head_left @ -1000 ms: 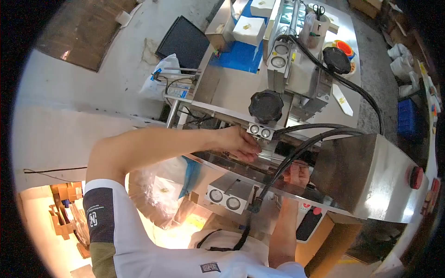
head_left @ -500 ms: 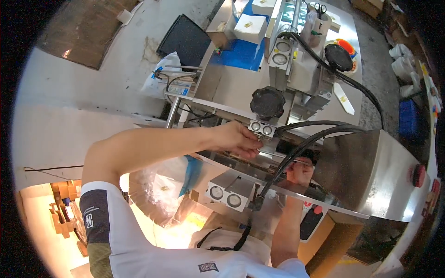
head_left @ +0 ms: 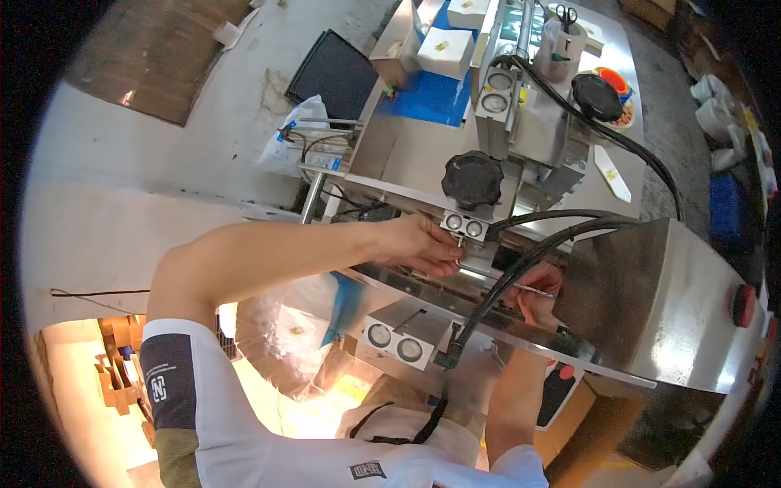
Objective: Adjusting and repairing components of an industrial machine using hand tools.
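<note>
A thin bent metal rod, like a hex key [head_left: 533, 289], runs from below a metal block with two round holes [head_left: 464, 226] toward the right. My left hand [head_left: 423, 246] pinches its short upturned end beneath that block. Its long arm is in the fingers of my right hand [head_left: 537, 294], partly hidden behind black hoses and the steel housing. Above the block sits a black scalloped knob [head_left: 472, 180]. Both hands are inside the gap of a stainless steel machine, whose lower block with two round holes [head_left: 395, 342] lies nearer me.
Black hoses [head_left: 506, 281] arch close over my right hand. To the right stands a steel housing [head_left: 634, 301] with a red button [head_left: 743, 305]. White boxes [head_left: 446, 53], a cup with scissors [head_left: 560, 49] and orange tape rolls [head_left: 614, 80] occupy the far worktop.
My right hand has shifted a little to the right and its fingers have changed position on the rod. My left hand stays beneath the block. The whole view has moved slightly.
</note>
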Motion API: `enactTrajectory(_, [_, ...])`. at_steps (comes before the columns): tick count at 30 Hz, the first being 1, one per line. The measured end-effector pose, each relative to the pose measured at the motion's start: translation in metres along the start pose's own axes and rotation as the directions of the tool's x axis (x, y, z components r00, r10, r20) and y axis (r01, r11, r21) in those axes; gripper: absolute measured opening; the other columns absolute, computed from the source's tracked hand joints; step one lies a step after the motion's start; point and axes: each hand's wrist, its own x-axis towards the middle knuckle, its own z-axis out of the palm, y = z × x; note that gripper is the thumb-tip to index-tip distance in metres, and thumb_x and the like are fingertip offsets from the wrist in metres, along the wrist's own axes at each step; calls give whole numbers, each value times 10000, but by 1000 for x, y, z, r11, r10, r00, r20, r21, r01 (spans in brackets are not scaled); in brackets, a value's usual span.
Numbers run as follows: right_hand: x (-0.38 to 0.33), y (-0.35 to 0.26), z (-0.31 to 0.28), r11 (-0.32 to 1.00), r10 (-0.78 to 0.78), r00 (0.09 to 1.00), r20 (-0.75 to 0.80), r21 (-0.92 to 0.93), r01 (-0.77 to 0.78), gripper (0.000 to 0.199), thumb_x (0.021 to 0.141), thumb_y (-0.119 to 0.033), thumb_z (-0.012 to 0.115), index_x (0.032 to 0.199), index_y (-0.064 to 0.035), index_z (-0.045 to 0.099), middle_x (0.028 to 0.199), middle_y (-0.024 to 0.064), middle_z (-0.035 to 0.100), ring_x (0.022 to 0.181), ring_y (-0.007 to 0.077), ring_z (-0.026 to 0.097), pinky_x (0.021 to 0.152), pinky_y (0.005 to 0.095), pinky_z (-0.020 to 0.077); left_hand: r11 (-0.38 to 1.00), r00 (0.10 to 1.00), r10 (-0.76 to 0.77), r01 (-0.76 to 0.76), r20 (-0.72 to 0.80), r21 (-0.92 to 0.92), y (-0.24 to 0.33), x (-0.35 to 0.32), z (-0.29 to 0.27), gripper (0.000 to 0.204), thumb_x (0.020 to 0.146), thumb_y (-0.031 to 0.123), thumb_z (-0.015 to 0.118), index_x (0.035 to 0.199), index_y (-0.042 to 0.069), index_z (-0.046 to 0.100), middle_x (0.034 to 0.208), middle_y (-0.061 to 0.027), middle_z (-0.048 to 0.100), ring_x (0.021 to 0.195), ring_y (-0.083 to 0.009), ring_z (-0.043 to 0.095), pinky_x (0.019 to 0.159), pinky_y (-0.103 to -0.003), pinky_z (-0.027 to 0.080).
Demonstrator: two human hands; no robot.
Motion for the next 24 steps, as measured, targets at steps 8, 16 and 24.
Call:
enactTrajectory(8, [31,-27,-13,889,418,806,418,-371,-269,294,736,-184,700,963,-11,627,842,144,640,696,239,617,589,333,506,991,996,-58,65,63,-120,9,-6,7,228,879,137,576,1049,-14,574,963,-116,630,853,-187,630,757,-264,534])
enactTrajectory(16, [37,-47,47,914,250,808,533,-405,-16,343,694,-136,730,1010,-24,657,819,124,670,696,174,631,683,293,508,995,998,-47,50,29,-89,9,-7,4,206,859,80,588,1038,-21,585,959,-115,629,850,-161,628,755,-224,531])
enactTrajectory(24, [37,-72,43,551,753,616,231,-733,-399,430,701,-178,743,1066,16,624,907,144,660,876,203,625,817,326,472,996,999,-49,48,-12,-75,10,-12,6,195,822,16,613,1014,-20,611,927,-101,635,831,-151,630,761,-215,528])
